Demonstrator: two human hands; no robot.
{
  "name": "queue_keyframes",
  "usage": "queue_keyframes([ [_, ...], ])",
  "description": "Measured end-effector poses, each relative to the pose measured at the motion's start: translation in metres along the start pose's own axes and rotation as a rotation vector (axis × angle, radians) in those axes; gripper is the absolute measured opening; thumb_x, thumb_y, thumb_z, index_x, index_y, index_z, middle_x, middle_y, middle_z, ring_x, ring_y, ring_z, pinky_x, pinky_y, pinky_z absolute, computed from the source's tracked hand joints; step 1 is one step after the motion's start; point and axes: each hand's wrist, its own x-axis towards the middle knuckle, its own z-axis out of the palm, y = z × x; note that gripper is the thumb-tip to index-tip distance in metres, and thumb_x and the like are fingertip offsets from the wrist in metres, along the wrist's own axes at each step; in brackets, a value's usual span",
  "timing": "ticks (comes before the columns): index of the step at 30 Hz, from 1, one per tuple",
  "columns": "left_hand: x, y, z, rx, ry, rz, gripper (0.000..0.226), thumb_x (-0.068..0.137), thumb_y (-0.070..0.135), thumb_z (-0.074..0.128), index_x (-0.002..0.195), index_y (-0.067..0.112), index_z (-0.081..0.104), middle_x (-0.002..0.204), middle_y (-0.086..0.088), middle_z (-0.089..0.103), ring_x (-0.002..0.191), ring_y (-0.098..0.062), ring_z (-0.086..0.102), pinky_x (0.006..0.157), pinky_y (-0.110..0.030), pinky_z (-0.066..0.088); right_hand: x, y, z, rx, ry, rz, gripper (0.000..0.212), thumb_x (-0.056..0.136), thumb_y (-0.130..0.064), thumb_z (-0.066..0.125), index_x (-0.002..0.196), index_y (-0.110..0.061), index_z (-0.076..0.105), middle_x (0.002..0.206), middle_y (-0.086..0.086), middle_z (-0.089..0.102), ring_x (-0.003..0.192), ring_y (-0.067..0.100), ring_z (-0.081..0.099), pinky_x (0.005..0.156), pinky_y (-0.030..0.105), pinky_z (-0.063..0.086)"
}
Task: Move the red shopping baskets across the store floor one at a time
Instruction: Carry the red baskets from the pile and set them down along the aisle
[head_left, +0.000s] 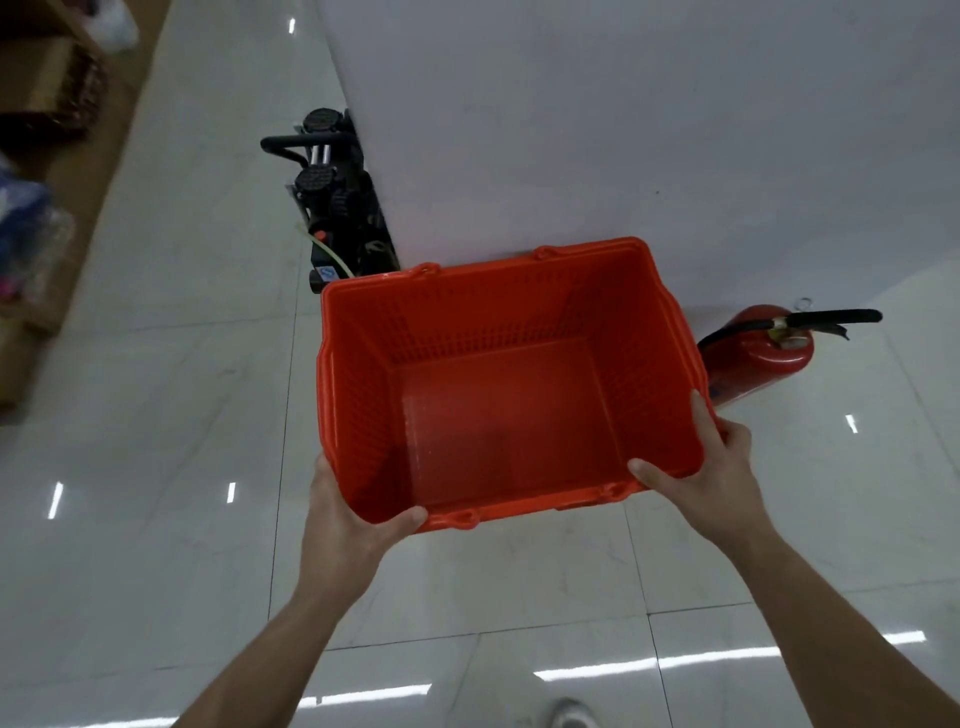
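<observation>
One empty red shopping basket (498, 322) fills the middle of the head view, seen from above, close to the foot of a white wall. My left hand (343, 514) grips its near left corner, thumb hooked over the rim. My right hand (711, 467) grips the near right corner, thumb inside the rim and fingers along the outer side. No handles show on the basket. Whether it rests on the floor or hangs above it I cannot tell.
A white wall (623, 130) stands just behind the basket. A black machine with a handle (337, 208) sits at its left corner. A red fire extinguisher (758, 348) lies on the floor to the right. Wooden shelving with goods (36, 156) runs along the far left. Glossy white tiles (156, 415) cover the floor.
</observation>
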Motion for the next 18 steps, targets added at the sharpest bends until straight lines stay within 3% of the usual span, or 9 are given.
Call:
queue_keyframes([
  [2, 0.007, 0.013, 0.012, 0.004, -0.003, 0.005, 0.114, 0.045, 0.067, 0.089, 0.135, 0.063, 0.02, 0.12, 0.04, 0.043, 0.107, 0.013, 0.048, 0.081, -0.015, 0.042, 0.004, 0.01, -0.007, -0.002, 0.022, 0.015, 0.119, 0.062, -0.075, 0.071, 0.158, -0.034, 0.016, 0.147, 0.0, 0.019, 0.136, 0.036, 0.039, 0.108, 0.047, 0.041],
  [4, 0.02, 0.027, 0.024, 0.028, -0.028, 0.019, 0.118, 0.044, 0.072, 0.087, 0.141, 0.053, 0.023, 0.123, 0.031, 0.046, 0.108, 0.004, 0.053, 0.08, -0.016, 0.044, 0.006, 0.021, -0.015, 0.011, 0.05, 0.057, 0.118, 0.062, -0.075, 0.069, 0.158, -0.028, 0.02, 0.147, 0.001, 0.02, 0.135, 0.038, 0.04, 0.107, 0.046, 0.042],
  [10, 0.033, 0.047, 0.063, 0.064, -0.115, 0.002, 0.128, 0.042, 0.075, 0.085, 0.146, 0.048, 0.016, 0.135, 0.018, 0.043, 0.12, -0.014, 0.049, 0.092, -0.041, 0.052, 0.022, 0.036, -0.05, 0.044, 0.072, 0.103, 0.123, 0.061, -0.072, 0.072, 0.159, -0.034, 0.006, 0.15, 0.002, 0.018, 0.137, 0.037, 0.037, 0.108, 0.05, 0.042],
  [18, 0.029, 0.054, 0.076, 0.157, -0.117, -0.043, 0.125, 0.049, 0.065, 0.086, 0.148, 0.04, 0.014, 0.135, 0.012, 0.044, 0.116, -0.017, 0.05, 0.09, -0.041, 0.05, 0.029, 0.041, -0.064, -0.027, 0.021, 0.084, 0.119, 0.069, -0.072, 0.072, 0.158, -0.034, 0.003, 0.155, 0.005, 0.014, 0.141, 0.038, 0.032, 0.109, 0.055, 0.042],
])
